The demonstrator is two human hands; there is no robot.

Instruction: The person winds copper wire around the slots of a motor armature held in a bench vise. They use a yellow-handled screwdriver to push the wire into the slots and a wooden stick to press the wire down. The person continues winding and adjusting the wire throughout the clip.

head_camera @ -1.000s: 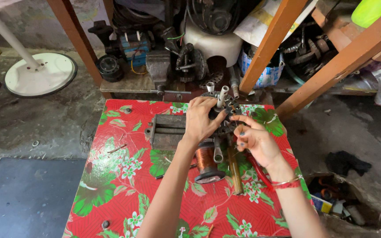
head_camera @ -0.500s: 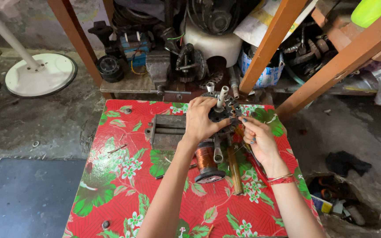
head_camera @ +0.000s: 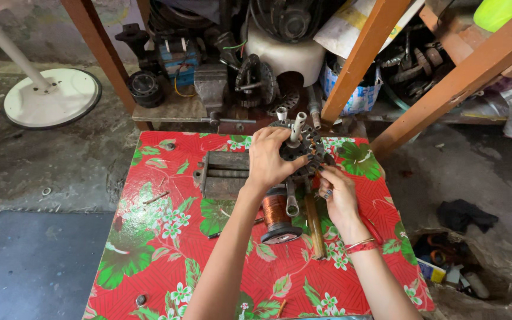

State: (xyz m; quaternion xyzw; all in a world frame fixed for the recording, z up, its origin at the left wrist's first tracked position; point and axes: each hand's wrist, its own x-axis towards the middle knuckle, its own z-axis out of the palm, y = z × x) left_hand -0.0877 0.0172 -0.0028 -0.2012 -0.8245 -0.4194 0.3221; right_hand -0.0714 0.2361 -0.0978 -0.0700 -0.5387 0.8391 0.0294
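Stator core (head_camera: 304,149), dark and round, at table's (head_camera: 149,237) far edge; its left half hidden under left hand (head_camera: 268,159), which clasps it. Right hand (head_camera: 337,192), fingers curled, pinches something unclear at its lower right rim.

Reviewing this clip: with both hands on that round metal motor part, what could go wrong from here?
The copper wire spool stands right under the left hand; a wrist bump might tip it. The right hand works close to the round metal part, so fingers could get nicked on its slotted edge.
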